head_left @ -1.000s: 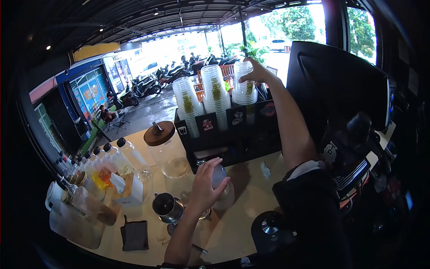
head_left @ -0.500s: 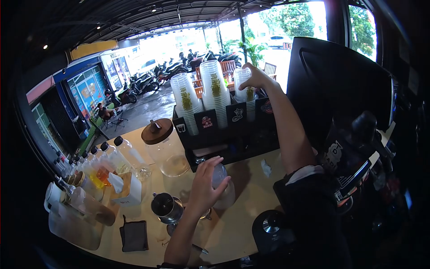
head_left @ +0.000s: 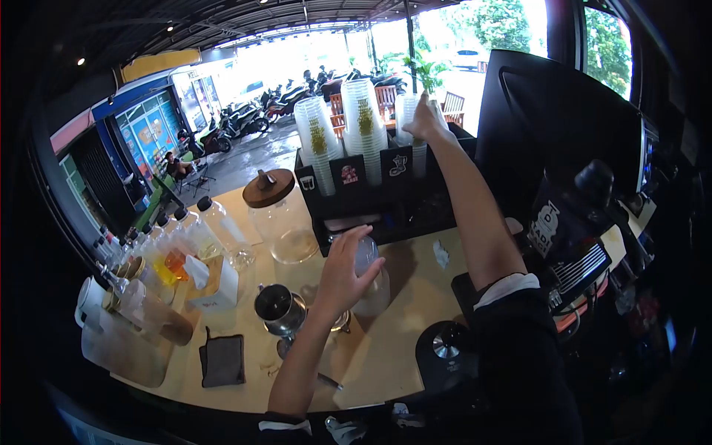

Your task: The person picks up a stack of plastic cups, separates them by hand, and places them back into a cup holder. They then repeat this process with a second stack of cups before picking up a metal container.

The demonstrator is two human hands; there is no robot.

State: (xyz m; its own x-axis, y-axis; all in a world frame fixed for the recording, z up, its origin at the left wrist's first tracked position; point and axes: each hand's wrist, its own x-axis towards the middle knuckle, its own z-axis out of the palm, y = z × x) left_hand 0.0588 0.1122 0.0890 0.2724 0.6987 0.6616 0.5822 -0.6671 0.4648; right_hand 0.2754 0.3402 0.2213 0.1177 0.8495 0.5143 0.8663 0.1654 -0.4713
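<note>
Head view: left hand (head_left: 344,276) at the bottle (head_left: 374,292), right hand (head_left: 429,122) at the cups (head_left: 405,111).
Left fingers curve half open beside the bottle; right fingers bend around the cups' far side, thumb nearest. Whether either grips, I cannot tell.

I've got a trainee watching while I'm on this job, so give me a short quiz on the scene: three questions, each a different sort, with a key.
1. Multiple choice: how many cup stacks stand in the black holder?
A) two
B) three
C) five

2. True or false: the wooden lid is on the big jar.

3. Fill in the blank with left, middle or right, as the person sees it: the right hand is at the ____ stack.

Key: 1. B; 2. true; 3. right.
</note>
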